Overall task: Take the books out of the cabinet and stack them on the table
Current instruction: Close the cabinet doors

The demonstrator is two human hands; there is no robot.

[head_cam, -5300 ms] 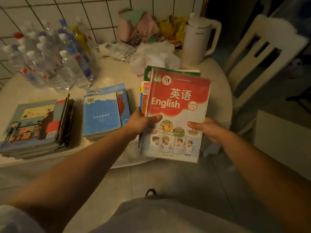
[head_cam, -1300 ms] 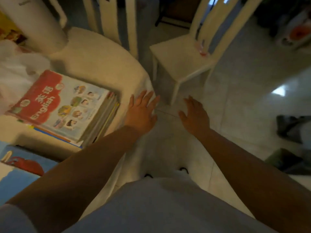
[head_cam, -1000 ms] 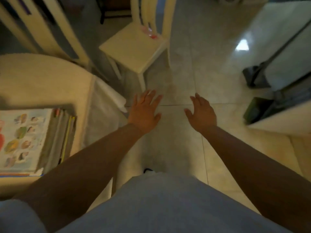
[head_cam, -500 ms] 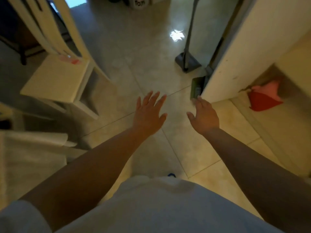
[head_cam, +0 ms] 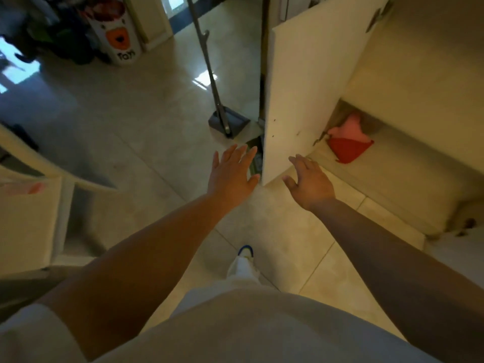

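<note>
Books left behind on the table, both hands, left hand [head_cam: 231, 174] and right hand [head_cam: 310, 180], reach empty, fingers spread, toward the open cabinet [head_cam: 309, 100] at one o'clock for more.

Both hands [head_cam: 231, 174] [head_cam: 309, 182] empty, fingers spread, near cabinet door [head_cam: 309, 87].

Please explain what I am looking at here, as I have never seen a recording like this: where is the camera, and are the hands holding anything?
There is no machine: a person wears one wide-angle camera on the head, looking down past their own arms. Both the left hand and right hand are open and hold nothing. They reach toward an open cabinet door. On the cabinet shelf lies a red and pink object; no books show here. A dustpan stands on the tiled floor, a chair to the left.
</note>
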